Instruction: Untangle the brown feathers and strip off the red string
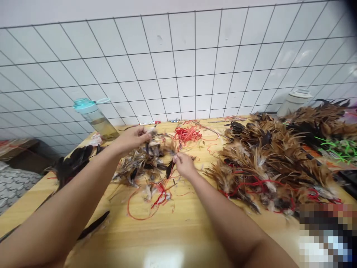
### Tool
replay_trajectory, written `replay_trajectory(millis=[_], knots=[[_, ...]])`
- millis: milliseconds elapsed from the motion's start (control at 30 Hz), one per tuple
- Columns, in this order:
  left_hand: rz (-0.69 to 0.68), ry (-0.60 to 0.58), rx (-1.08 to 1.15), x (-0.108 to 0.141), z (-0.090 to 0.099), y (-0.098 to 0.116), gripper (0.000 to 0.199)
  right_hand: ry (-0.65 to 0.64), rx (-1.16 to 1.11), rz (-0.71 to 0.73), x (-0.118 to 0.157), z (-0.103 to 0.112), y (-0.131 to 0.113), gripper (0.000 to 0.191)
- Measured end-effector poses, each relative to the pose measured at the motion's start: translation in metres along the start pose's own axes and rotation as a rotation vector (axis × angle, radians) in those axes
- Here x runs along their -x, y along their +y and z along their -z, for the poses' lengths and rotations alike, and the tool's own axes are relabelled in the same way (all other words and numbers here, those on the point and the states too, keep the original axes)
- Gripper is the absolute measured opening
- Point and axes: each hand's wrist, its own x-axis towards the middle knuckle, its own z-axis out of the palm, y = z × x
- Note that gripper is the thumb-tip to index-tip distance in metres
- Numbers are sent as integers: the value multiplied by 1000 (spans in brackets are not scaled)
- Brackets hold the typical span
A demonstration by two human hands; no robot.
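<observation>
Wooden table (178,227) carries red-corded feather bundles (262,160), apparently complete, toward its right edge, and loose feathers (139,165), apparently unbound, nearer its left edge. Right hand (184,165) pinches a blurred feather tuft (172,153), fingers nearly closed; left hand (135,137), farther out, pinches a pale feather (152,129); red string (187,134) lies near the far edge.

You have bright, fairly even whitish light on the tabletop (173,230), with a glare patch at the bottom edge and pale reflections on the tiled wall (181,63) at right. A soft shadow lies beside your right forearm (228,212). Your left hand (136,137) and right hand (184,163) look slightly smeared, perhaps by motion. Tile lines slant strongly towards the sides, the upper right corner darkens, and coarse pixelation masks the lower right.
</observation>
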Motion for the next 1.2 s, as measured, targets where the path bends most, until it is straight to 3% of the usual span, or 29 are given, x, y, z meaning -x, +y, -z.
replay_trajectory(millis=[100,167,300,467,633,800,1033,1200], knots=[[-49,-25,-90,15,-11,-21,32,89,-90,-39,-2,0,6,30],[-110,27,-156,29,-17,-29,35,146,-143,-62,-1,-1,9,30],[-363,171,-225,65,-27,-33,25,234,-225,-88,1,-4,13,29],[-637,235,-198,101,-42,-39,19,261,-292,-76,0,-6,16,28],[-611,312,-157,104,-54,-62,21,263,-357,-45,-2,-7,19,29],[-523,378,-111,98,-47,-78,18,319,-384,-9,-1,-9,17,29],[-587,228,-140,100,-50,-76,17,364,-290,43,6,-8,4,27],[-630,217,-157,98,-54,-77,18,371,-277,45,5,-11,1,26]])
